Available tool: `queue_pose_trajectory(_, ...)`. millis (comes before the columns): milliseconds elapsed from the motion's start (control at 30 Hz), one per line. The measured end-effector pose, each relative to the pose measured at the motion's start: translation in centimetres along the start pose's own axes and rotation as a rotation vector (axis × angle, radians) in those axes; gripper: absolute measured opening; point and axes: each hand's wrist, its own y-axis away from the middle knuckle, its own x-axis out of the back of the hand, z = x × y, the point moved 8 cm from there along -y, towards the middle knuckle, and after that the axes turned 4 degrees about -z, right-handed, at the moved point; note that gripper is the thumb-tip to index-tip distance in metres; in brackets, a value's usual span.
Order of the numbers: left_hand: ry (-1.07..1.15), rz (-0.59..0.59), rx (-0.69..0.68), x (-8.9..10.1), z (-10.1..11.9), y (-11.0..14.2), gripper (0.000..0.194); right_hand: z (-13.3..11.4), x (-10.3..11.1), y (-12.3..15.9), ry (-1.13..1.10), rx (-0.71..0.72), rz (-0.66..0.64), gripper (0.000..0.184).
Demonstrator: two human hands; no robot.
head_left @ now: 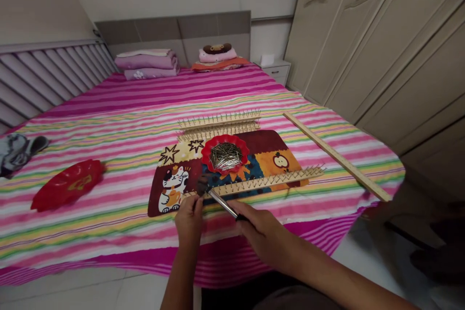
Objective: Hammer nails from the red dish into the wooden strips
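My right hand (259,230) grips the handle of a small hammer (214,194), whose dark head hangs over the left end of a wooden strip (261,181) studded with nails. My left hand (189,218) is closed at that same end of the strip, fingers pinched by the hammer head; what they pinch is too small to see. The strip lies on a colourful cartoon mat (174,179) on the striped bed. A red dish of nails (225,155) sits on the mat just behind the strip.
Two more nailed strips (220,125) lie behind the mat. A long bare wooden strip (336,155) lies at the right, near the bed's edge. An empty red dish (67,184) rests at the left, folded bedding (147,64) at the headboard, wardrobes (381,43) on the right.
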Motion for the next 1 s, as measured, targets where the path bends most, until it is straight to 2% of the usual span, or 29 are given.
queue_pose_trajectory(200, -0.047, -0.027, 0.007, -0.1, 0.5, 0.3, 0.017, -0.3, -1.1, -0.7, 0.037, 0.041, -0.047, 0.053)
queue_pose_trajectory(367, -0.005, -0.032, 0.050, -0.2, 0.2, 0.0, 0.018, -0.2, 0.5, 1.7, -0.046, 0.008, 0.002, 0.048)
queue_pose_trajectory(533, 0.033, -0.045, 0.163, 0.5, -0.1, 0.0, 0.029, 3.7, 2.0, 6.1, -0.128, -0.164, 0.031, 0.045)
queue_pose_trajectory(600, 0.020, 0.008, 0.160, 1.5, 1.1, -0.2, 0.034, 5.9, 2.0, 8.0, -0.228, -0.263, 0.061, 0.047)
queue_pose_trajectory(700, -0.028, 0.065, 0.037, 2.0, 4.6, -1.6, 0.031, 8.7, 2.1, 10.3, -0.366, -0.387, 0.133, 0.056)
queue_pose_trajectory(767, -0.093, 0.007, -0.076, 0.7, 7.2, -3.5, 0.027, 10.0, 2.2, 11.3, -0.411, -0.437, 0.169, 0.062)
queue_pose_trajectory(867, -0.293, -0.228, -0.216, -3.9, 9.8, -6.6, 0.021, 11.1, 2.7, 12.0, -0.419, -0.491, 0.196, 0.068)
queue_pose_trajectory(933, -0.486, -0.403, -0.249, -7.2, 10.2, -8.3, 0.023, 11.4, 3.0, 12.3, -0.423, -0.511, 0.221, 0.070)
queue_pose_trajectory(1000, -0.658, -0.522, -0.209, -9.5, 9.8, -9.5, 0.024, 11.5, 3.2, 12.4, -0.442, -0.516, 0.241, 0.069)
